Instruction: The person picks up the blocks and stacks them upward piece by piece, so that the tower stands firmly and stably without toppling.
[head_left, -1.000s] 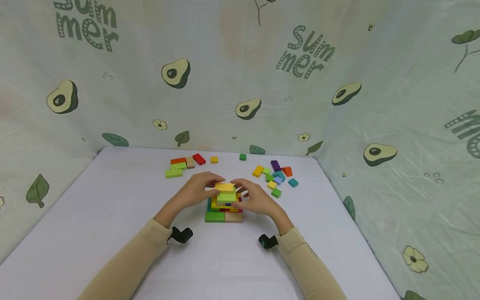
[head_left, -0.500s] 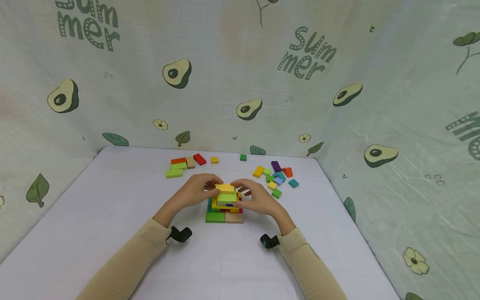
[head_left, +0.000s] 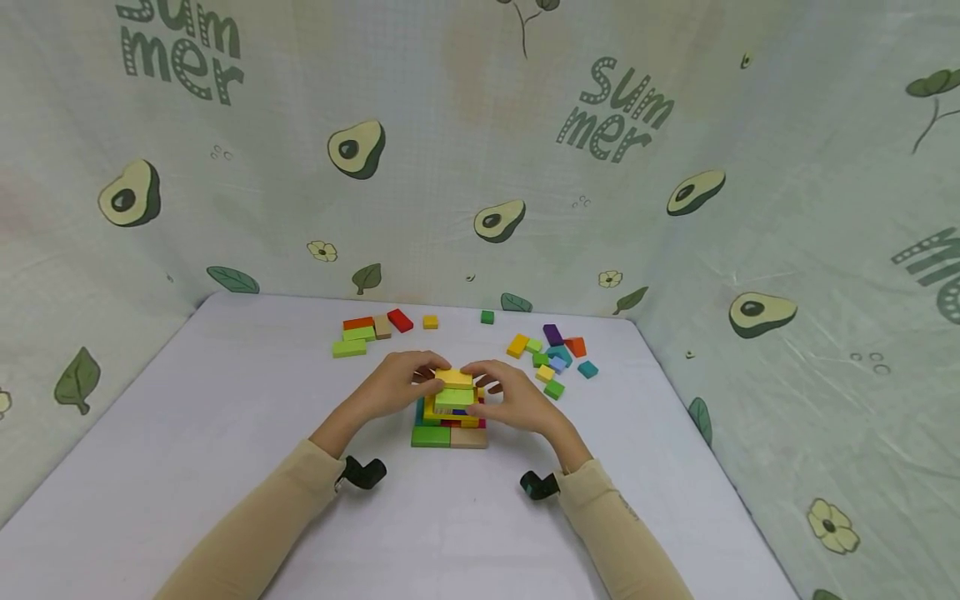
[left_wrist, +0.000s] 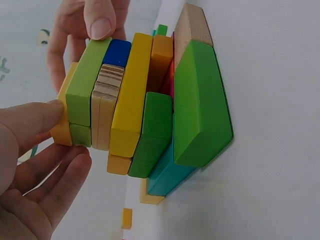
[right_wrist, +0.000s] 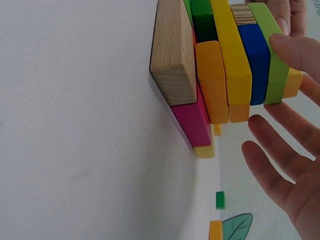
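Observation:
A layered tower of coloured wooden blocks stands mid-table, its bottom row showing a green block (head_left: 431,437) beside a bare-wood block (head_left: 468,438). Yellow (left_wrist: 131,95), blue (right_wrist: 254,62) and striped wooden (left_wrist: 107,82) blocks form layers higher up. At the top lies a yellow block (head_left: 455,379) over a light green block (head_left: 454,399). My left hand (head_left: 397,385) pinches the yellow top block, thumb on its near side and fingers behind. From the right, my right hand (head_left: 517,397) holds the light green layer, thumb on its near face; its far fingertips are partly hidden.
Loose blocks lie at the back left, among them a red block (head_left: 400,320) and a light green one (head_left: 349,348). A mixed cluster with a purple block (head_left: 552,335) lies back right. Patterned cloth (head_left: 427,167) rises behind the white table (head_left: 225,417).
The yellow top block has shifted slightly to the right, moving more squarely over the light green layer. Both hands stay at the tower's top with barely any movement.

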